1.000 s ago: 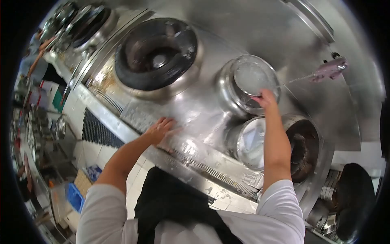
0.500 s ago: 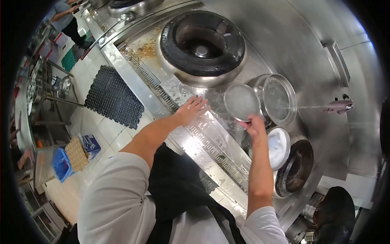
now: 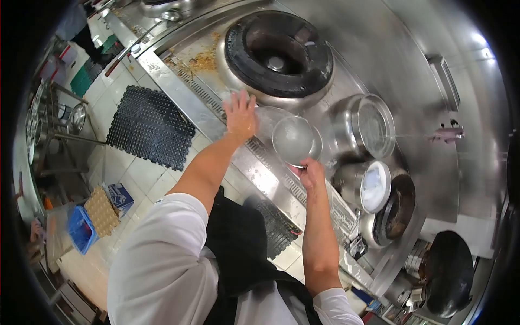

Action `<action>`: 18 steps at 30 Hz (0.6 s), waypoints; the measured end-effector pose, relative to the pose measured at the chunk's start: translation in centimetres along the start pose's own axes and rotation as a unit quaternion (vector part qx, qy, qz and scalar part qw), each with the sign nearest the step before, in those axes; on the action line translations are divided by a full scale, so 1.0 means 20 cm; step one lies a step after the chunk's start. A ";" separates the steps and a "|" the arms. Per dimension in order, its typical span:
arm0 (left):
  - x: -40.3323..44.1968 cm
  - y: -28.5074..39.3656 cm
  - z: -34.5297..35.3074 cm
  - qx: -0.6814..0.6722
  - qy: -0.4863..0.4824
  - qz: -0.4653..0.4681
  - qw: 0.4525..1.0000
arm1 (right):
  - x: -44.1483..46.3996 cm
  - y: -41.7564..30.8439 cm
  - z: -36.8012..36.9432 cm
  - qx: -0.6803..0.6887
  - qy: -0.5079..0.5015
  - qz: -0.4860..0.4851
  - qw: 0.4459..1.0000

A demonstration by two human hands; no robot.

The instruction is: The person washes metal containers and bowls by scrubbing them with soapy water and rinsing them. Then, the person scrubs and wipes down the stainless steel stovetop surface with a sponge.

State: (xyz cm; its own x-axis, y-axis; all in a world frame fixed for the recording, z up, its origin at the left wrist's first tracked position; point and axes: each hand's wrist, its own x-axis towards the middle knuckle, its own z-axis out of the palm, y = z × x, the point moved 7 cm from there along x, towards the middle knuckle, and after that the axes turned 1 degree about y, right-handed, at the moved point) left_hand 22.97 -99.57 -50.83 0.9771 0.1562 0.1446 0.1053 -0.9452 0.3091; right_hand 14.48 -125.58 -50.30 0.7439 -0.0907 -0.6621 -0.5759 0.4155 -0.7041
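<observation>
My right hand (image 3: pixel 310 174) grips the near rim of a round metal bowl (image 3: pixel 292 139), which is tilted over the steel counter beside the drain grate (image 3: pixel 260 154). Water spreads on the counter to the bowl's left. My left hand (image 3: pixel 241 116) has its fingers spread and holds nothing, just above the counter's wet front part. Behind the bowl stands a large steel pot (image 3: pixel 346 122) full of water, fed by a thin stream from a pink-wrapped tap (image 3: pixel 447 134). A smaller pot (image 3: pixel 349 181) with white contents stands nearer.
A big wok burner with a black ring (image 3: pixel 279 81) stands at the back, and another burner (image 3: pixel 398 211) at the right. A dark wok (image 3: pixel 448 273) is at lower right. Black mats (image 3: pixel 151 127) and a blue bin (image 3: pixel 81 230) are at left. A person (image 3: pixel 76 21) stands at upper left.
My right hand has brought the bowl from over the large pot to the left, above the counter. My left hand has shifted along the counter's front. Water now spreads there. The view has turned.
</observation>
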 end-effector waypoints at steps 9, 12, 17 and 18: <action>-0.19 0.30 0.13 0.064 -0.071 0.079 0.992 | -0.38 -0.18 -0.44 -0.086 0.125 -0.090 0.984; -0.31 0.54 0.21 0.045 -0.126 0.180 0.975 | -0.45 -0.23 -0.63 -0.092 0.143 -0.125 0.977; -0.63 1.00 0.29 0.039 -0.234 0.340 0.910 | -0.62 -0.28 -0.85 -0.089 0.165 -0.120 0.975; -0.68 1.09 0.30 0.060 -0.261 0.362 0.893 | -0.66 -0.29 -0.89 -0.102 0.162 -0.113 0.975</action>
State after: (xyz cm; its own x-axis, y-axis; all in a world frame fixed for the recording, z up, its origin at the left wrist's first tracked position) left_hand 13.00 -123.95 -51.68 0.7469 -0.6338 -0.2011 -0.6009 -0.7728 0.2041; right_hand 1.92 -142.84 -42.04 0.7326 -0.4533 -0.5078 -0.4904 0.1659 -0.8556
